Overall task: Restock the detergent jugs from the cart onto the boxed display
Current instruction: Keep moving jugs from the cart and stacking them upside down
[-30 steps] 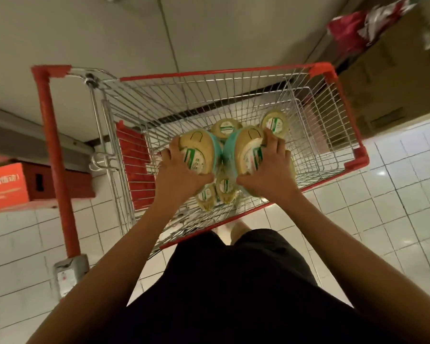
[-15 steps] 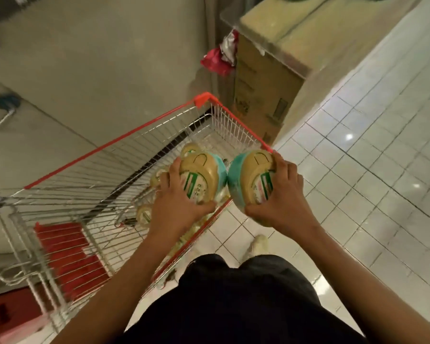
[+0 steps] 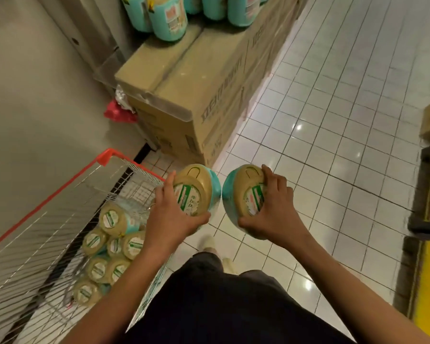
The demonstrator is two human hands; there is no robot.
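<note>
Now L hand (image 3: pixel 170 220) fingers curl round left jug (image 3: pixel 199 187), R hand (image 3: pixel 273 214) round right jug (image 3: pixel 235 194); both over tile floor (image 3: pixel 333 120), btw cart (image 3: pixel 104 156) & boxed display (image 3: pixel 184 78).

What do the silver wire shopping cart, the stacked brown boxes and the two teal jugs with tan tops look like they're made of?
Silver wire shopping cart: shiny metal wire, red rim likely plastic-coated. Stacked brown boxes: matte cardboard, with folded flaps and printed sides. Left teal jug and right teal jug: smooth moulded plastic, going by the soft sheen; label material unclear.
</note>
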